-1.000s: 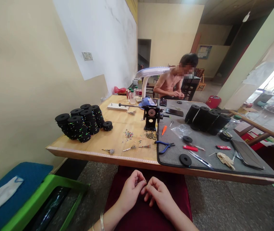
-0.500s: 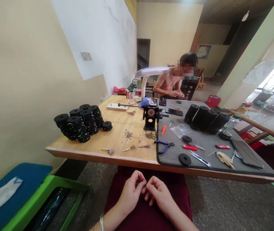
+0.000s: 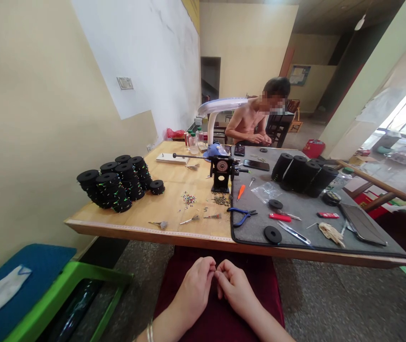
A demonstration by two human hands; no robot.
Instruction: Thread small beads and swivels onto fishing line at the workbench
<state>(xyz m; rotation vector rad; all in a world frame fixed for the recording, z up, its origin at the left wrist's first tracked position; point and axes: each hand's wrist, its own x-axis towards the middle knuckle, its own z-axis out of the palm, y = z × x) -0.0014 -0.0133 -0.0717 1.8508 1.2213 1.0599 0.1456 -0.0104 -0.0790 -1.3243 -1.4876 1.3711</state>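
Observation:
Both hands meet above the dark red seat [image 3: 174, 308], in front of the table's near edge. My left hand [image 3: 197, 285] has its fingers bent and closed, its back turned up. Beside it my right hand [image 3: 234, 287] is pinched, thumb against forefinger, with the fingertips of the two hands almost touching. Whatever lies between the fingertips is too small to make out. Closest on the table are a black foam spool [image 3: 272, 234], blue-handled pliers [image 3: 241, 216] and small feathery tied pieces [image 3: 159, 224].
Stacked black spools [image 3: 107, 183] stand at left, more spools [image 3: 298, 173] at right. A black winding device [image 3: 221, 173] and a lamp [image 3: 212, 123] stand mid-table. Tweezers [image 3: 294, 232] and a red cutter [image 3: 280, 217] lie on the grey mat. Another person [image 3: 249, 123] sits across.
My left hand has turned, showing more of its back, and its fingers have closed together. My right hand stays pinched in nearly the same place. The view has shifted slightly.

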